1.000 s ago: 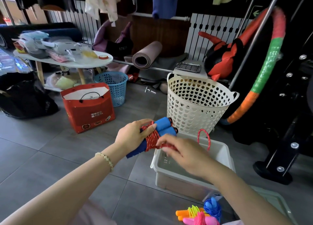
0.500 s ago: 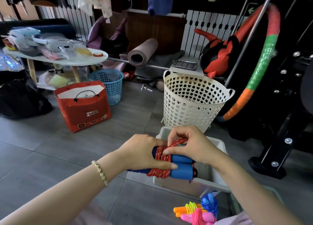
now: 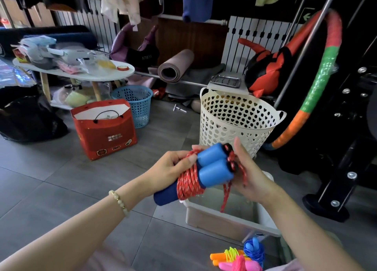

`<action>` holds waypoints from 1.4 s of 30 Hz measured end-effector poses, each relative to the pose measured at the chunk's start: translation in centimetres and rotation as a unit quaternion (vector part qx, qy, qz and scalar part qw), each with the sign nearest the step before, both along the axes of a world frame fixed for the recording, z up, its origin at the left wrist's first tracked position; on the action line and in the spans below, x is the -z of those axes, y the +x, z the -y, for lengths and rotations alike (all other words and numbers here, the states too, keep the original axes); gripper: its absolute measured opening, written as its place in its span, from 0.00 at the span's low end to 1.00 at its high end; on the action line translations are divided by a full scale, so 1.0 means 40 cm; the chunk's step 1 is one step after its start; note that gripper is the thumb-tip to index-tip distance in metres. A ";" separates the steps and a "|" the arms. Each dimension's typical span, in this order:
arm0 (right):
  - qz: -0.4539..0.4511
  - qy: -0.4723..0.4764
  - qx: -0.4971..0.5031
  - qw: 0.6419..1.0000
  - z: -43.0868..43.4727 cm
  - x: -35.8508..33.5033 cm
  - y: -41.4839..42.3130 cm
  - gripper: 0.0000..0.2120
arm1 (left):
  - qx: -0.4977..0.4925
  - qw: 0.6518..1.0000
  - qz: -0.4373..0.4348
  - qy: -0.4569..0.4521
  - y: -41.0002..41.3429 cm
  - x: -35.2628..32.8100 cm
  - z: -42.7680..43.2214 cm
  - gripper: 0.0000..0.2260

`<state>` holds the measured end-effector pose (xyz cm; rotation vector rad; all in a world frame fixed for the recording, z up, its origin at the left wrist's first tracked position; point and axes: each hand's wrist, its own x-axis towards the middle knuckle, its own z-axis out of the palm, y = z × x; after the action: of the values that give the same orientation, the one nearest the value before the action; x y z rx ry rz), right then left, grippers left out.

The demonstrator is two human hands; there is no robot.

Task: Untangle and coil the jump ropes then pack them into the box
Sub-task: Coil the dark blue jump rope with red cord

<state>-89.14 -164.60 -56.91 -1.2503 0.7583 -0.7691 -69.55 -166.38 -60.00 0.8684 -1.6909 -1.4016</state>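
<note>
A jump rope with two blue foam handles point(image 3: 212, 166) and red speckled cord point(image 3: 188, 182) wound around them is held above the translucent white box point(image 3: 228, 223). My left hand point(image 3: 171, 168) grips the handles and the coil, thumb on the cord. My right hand point(image 3: 248, 174) holds the black handle ends and the loose end of the red cord, which dangles toward the box. Other coiled jump ropes point(image 3: 240, 258), blue, orange, yellow and pink, lie at the bottom edge.
A cream perforated basket point(image 3: 236, 119) stands just behind the box. A red paper bag point(image 3: 104, 132) and a blue basket point(image 3: 134, 103) sit on the tiled floor to the left. A black rack base point(image 3: 326, 203) and a foam hoop point(image 3: 314, 83) are on the right.
The handles have been raised and tilted end-up. My right hand moved from the top of the coil to the handle ends, and a loose cord end now hangs down.
</note>
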 end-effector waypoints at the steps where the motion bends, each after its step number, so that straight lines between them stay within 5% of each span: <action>1: 0.000 -0.014 0.026 1.000 -0.001 0.006 0.005 0.45 | -0.021 0.999 -0.029 0.030 -0.003 -0.002 0.001 0.17; 4: -0.041 -0.070 0.060 0.995 -0.013 0.016 0.031 0.37 | -0.088 0.989 -0.077 0.096 -0.026 0.000 0.004 0.17; 7: -0.120 -0.113 0.133 0.977 -0.018 0.017 0.062 0.09 | -0.119 0.984 -0.052 0.120 -0.057 0.014 0.011 0.20; 8: -0.129 -0.107 0.158 0.973 -0.016 0.020 0.070 0.07 | -0.119 0.986 -0.020 0.118 -0.063 0.020 0.017 0.20; 11: -0.134 -0.087 0.213 0.964 -0.003 0.035 0.080 0.10 | -0.132 0.987 0.035 0.085 -0.086 0.024 0.026 0.18; 16: -0.145 -0.046 0.259 0.954 0.024 0.036 0.080 0.19 | -0.129 0.989 0.073 0.018 -0.133 0.020 -0.017 0.30; 18: -0.087 -0.027 0.240 0.966 0.026 0.040 0.077 0.23 | -0.145 0.988 0.054 0.019 -0.141 0.019 -0.017 0.28; 20: -0.122 -0.080 0.247 0.958 0.020 0.051 0.083 0.19 | -0.174 0.982 0.004 0.071 -0.133 0.010 0.004 0.24; 25: -0.338 -0.333 0.263 0.840 0.027 0.083 0.077 0.22 | -0.106 0.953 -0.153 0.241 -0.107 -0.015 0.021 0.22; 30: -0.328 -0.470 0.309 0.759 0.037 0.045 0.034 0.10 | -0.083 0.926 -0.176 0.323 -0.091 -0.033 0.020 0.22; 35: -0.196 -0.413 0.334 0.824 0.023 0.001 0.014 0.02 | -0.061 0.914 -0.207 0.344 -0.066 -0.049 0.025 0.33; 42: -0.163 -0.365 0.272 0.875 0.007 0.005 0.034 0.03 | -0.085 0.968 -0.089 0.219 -0.071 -0.046 0.016 0.30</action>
<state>-87.77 -164.88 -57.12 -1.9088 1.1837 -1.4116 -72.39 -167.04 -58.17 1.0629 -1.1576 -1.7066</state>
